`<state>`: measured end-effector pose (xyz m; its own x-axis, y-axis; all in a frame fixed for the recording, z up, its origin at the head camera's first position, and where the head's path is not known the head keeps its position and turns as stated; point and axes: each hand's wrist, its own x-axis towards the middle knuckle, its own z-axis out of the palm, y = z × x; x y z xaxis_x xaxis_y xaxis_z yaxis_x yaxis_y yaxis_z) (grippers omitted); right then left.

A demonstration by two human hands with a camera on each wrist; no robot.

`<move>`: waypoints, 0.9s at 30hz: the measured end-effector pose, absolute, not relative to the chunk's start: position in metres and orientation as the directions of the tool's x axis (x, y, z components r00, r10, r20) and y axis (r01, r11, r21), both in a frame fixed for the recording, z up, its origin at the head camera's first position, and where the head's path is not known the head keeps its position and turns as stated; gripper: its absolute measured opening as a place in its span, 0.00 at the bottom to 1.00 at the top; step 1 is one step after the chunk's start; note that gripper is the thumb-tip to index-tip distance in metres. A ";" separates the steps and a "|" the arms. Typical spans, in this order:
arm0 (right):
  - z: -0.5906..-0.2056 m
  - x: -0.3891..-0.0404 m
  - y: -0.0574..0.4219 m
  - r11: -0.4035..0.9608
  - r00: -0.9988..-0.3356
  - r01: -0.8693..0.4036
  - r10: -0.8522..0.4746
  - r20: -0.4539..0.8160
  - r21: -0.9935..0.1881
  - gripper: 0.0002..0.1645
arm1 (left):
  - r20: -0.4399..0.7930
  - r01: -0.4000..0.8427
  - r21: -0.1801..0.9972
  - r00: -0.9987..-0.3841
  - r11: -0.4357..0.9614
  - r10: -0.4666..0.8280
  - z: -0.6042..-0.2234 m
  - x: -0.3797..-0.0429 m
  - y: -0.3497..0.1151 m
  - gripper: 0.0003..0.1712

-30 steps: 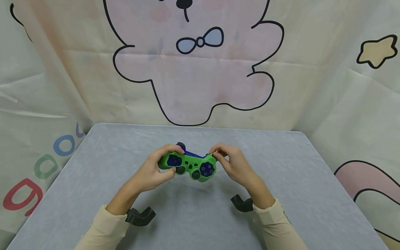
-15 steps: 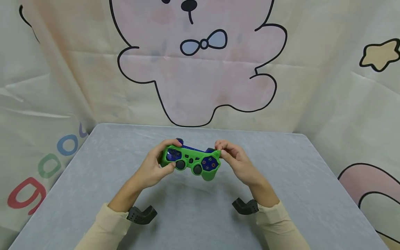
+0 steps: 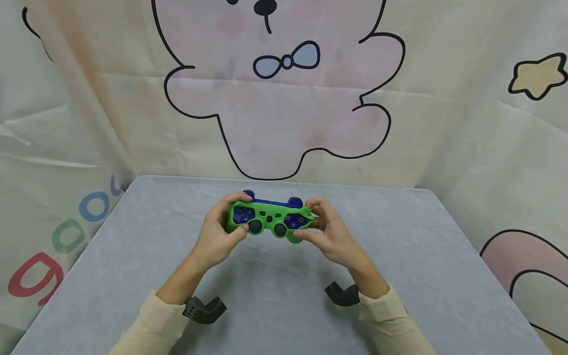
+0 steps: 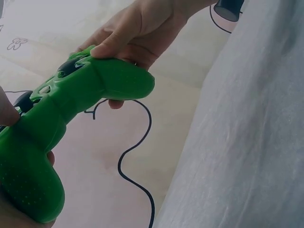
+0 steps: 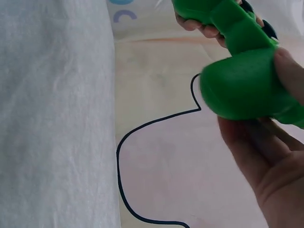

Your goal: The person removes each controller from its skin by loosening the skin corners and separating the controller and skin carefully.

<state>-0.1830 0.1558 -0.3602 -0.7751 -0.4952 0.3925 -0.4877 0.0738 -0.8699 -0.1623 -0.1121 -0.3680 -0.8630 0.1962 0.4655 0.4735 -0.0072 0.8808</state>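
Note:
A blue game controller (image 3: 244, 213) in a green silicone cover (image 3: 268, 230) is held up above the table, its button face towards me. My left hand (image 3: 215, 241) grips its left end, thumb near the left stick and index finger by the shoulder button. My right hand (image 3: 335, 236) holds the other end, thumb on the front of the cover and fingers behind. At the upper right corner the cover looks bunched beside the face buttons. In the right wrist view the cover's right grip (image 5: 240, 88) sits between my thumb and fingers. The blue shoulder buttons show along the top.
A grey cloth-covered table (image 3: 275, 305) lies under the hands. Behind it hangs a pale curtain (image 3: 457, 74) with cartoon drawings. Black curved wrist mounts (image 3: 206, 309) stick inward from both wrists.
My right hand has moved from pinching the cover's upper right corner to gripping the right end, thumb now on the front. The controller has risen slightly and become more level.

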 end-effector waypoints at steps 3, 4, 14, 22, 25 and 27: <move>-0.361 -0.183 0.153 0.078 -0.782 -0.508 -0.459 0.422 -0.857 0.23 | 0.465 0.469 0.883 -0.865 -0.023 0.188 -0.368 -0.162 -0.113 0.32; -0.361 -0.183 0.153 0.073 -0.786 -0.506 -0.450 0.424 -0.860 0.23 | 0.463 0.466 0.884 -0.866 -0.033 0.189 -0.368 -0.162 -0.113 0.31; -0.361 -0.181 0.151 0.059 -0.768 -0.510 -0.480 0.424 -0.858 0.48 | 0.448 0.441 0.894 -0.864 -0.085 0.231 -0.368 -0.160 -0.106 0.32; -0.366 -0.179 0.151 -0.011 -0.746 -0.438 -0.554 0.370 -0.899 0.51 | 0.410 0.418 0.908 -0.868 -0.035 0.280 -0.370 -0.157 -0.103 0.33; -0.369 -0.182 0.152 -0.029 -0.741 -0.419 -0.566 0.361 -0.907 0.50 | 0.398 0.431 0.901 -0.863 0.044 0.312 -0.372 -0.160 -0.107 0.30; -0.371 -0.184 0.152 -0.035 -0.735 -0.424 -0.571 0.366 -0.905 0.49 | 0.386 0.436 0.892 -0.871 0.116 0.304 -0.373 -0.162 -0.110 0.25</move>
<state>-0.1843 0.1524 -0.3712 -0.7351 -0.5707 0.3660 -0.4236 -0.0350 -0.9052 -0.1624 -0.1103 -0.3731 -0.8710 0.3035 0.3864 0.4363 0.1163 0.8922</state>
